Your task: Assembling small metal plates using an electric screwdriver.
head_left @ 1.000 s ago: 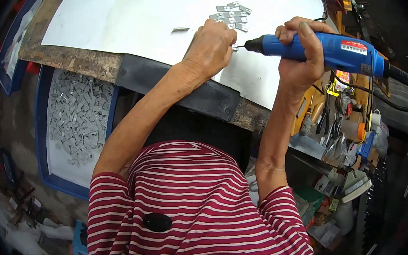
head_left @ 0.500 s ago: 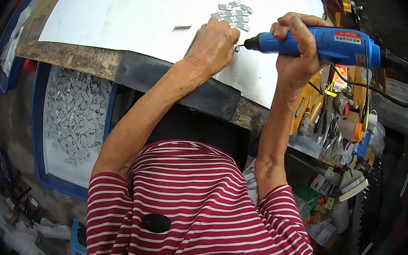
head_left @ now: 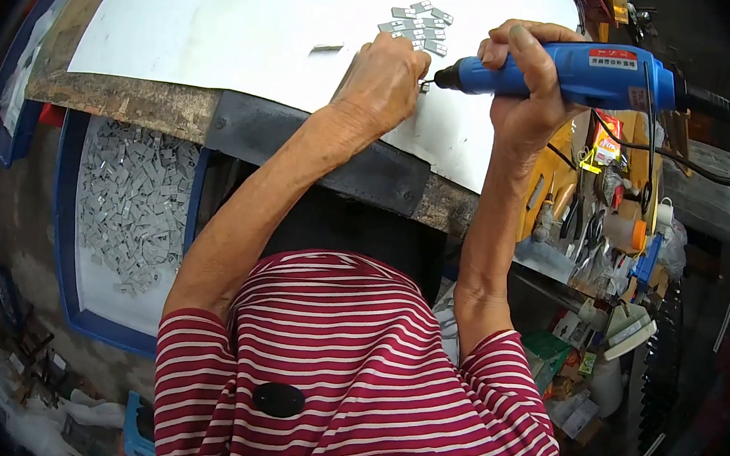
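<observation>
My right hand (head_left: pixel 529 86) grips blue corded rotary tool (head_left: pixel 570 72) mid-barrel; rigid, hefty. Left hand (head_left: pixel 382 82) pinches tiny, light, slippery grey metal piece (head_left: pixel 424 85) at tool tip.

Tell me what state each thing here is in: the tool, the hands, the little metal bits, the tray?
Rotary tool: held level in right hand, tip at the left fist.
Left hand: closed, seemingly pinching a small piece I can't see, resting on the white sheet.
Metal pieces: loosely grouped on the sheet.
Blue tray: holds a heap of similar pieces.
</observation>
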